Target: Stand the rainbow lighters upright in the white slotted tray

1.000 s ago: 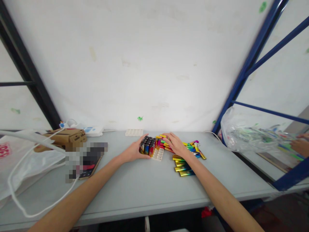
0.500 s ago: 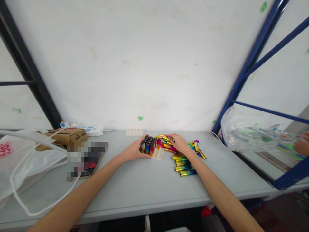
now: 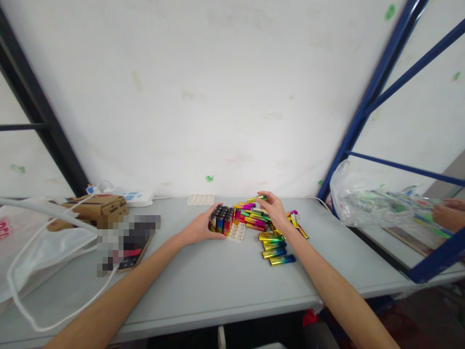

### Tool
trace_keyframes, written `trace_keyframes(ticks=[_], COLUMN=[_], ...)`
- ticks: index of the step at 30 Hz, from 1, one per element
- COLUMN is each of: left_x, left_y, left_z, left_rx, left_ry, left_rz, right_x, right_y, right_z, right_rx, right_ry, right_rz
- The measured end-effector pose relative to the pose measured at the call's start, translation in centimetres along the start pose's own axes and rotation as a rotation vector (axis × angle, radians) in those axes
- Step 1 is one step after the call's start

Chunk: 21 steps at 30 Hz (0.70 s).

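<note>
The fingers (image 3: 264, 198) of the right hand (image 3: 274, 211) are pinched together on one green-and-gold lighter (image 3: 254, 199), held just above the far side of a loose pile. The left hand (image 3: 200, 228) has its fingers curled and clamped around a block of upright lighters (image 3: 222, 218). All of this sits on the grey table (image 3: 218, 281), mid-width and toward its far edge. By the table's right edge lies a clear plastic bag (image 3: 366, 206) with coloured pieces inside, and another person's hand (image 3: 448, 216) shows beyond it. At the left edge slumps a white bag (image 3: 39, 252), with a cardboard box (image 3: 98, 204) behind it. The block stands in a white socket tray (image 3: 237, 232) whose near-right sockets are bare. Touching the tray's right side is the loose pile (image 3: 256, 220) of lighters lying crosswise, and nearer the front edge a row of gold lighters (image 3: 276, 248) lies side by side. The pinch looks light and the casing glossy, so the lighter could slip, drop onto the pile and scatter pieces toward the right edge. The right forearm passes close over the gold row and could sweep it out of line. The upright lighters seem held only at their bases, so a knock against the block could topple several, and the light tray could skid if the left hand's clamp loosens.
</note>
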<state>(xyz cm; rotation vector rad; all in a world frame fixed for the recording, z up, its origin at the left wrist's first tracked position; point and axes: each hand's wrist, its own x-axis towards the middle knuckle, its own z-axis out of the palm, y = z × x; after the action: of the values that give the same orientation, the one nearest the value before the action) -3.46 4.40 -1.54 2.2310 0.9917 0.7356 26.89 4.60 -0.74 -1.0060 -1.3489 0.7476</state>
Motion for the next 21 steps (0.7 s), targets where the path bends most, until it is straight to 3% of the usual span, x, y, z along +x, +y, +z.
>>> trace_keyframes(ticks=[6, 13, 17, 21], left_x=[0.0, 0.0, 0.0, 0.0], left_y=[0.1, 0.1, 0.2, 0.3], left_z=[0.0, 0.0, -0.1, -0.1], left_rx=[0.014, 0.009, 0.01, 0.021], left_ry=[0.005, -0.006, -0.004, 0.001], left_rz=[-0.009, -0.023, -0.013, -0.015], right_x=[-0.7, -1.8, -2.4, -3.1], right_y=[-1.5, -2.2, -2.5, -2.8], right_z=[0.7, 2.0, 2.8, 3.2], right_rx=[0.161, 0.227, 0.105, -0.227], right_ry=[-0.03, -0.235, -0.246, -0.177], right_rz=[0.101, 0.152, 0.161, -0.029])
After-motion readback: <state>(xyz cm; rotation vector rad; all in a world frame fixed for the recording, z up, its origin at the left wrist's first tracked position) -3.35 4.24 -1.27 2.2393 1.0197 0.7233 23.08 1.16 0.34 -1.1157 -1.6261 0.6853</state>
